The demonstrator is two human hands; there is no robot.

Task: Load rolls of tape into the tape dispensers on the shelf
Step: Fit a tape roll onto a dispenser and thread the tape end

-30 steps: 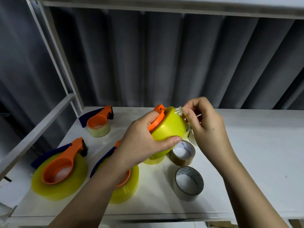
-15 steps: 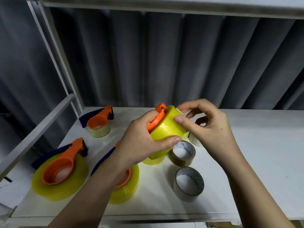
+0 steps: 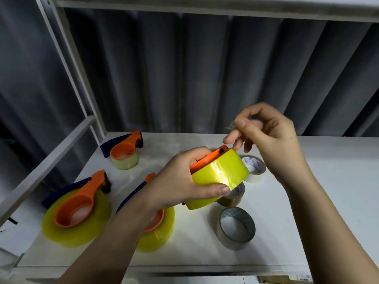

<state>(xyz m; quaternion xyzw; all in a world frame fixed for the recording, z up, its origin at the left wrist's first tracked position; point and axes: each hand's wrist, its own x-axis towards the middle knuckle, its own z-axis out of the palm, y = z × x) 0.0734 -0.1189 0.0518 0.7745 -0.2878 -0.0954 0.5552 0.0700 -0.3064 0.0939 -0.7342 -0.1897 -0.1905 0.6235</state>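
Observation:
Above the white shelf [image 3: 320, 203], my left hand [image 3: 180, 181] grips a yellow tape roll [image 3: 219, 175] that has an orange dispenser [image 3: 207, 159] seated in its core. My right hand [image 3: 270, 136] is raised just above and right of the roll. Its thumb and forefinger pinch a small clear piece of tape [image 3: 230, 126], and the other fingers are curled, their tips close to the roll's top edge. Whether that piece is still joined to the roll I cannot tell.
Three other orange dispensers with rolls lie on the shelf: back left [image 3: 125, 152], front left [image 3: 75, 210], and one [image 3: 158, 228] partly under my left arm. Loose white [image 3: 254, 168], brown [image 3: 233, 196] and clear [image 3: 235, 228] rolls lie under my hands. A metal post [image 3: 67, 64] rises at left.
My right hand has lifted off the yellow roll and risen, now pinching a clear bit of tape. My left hand has tilted the roll so that its side faces me.

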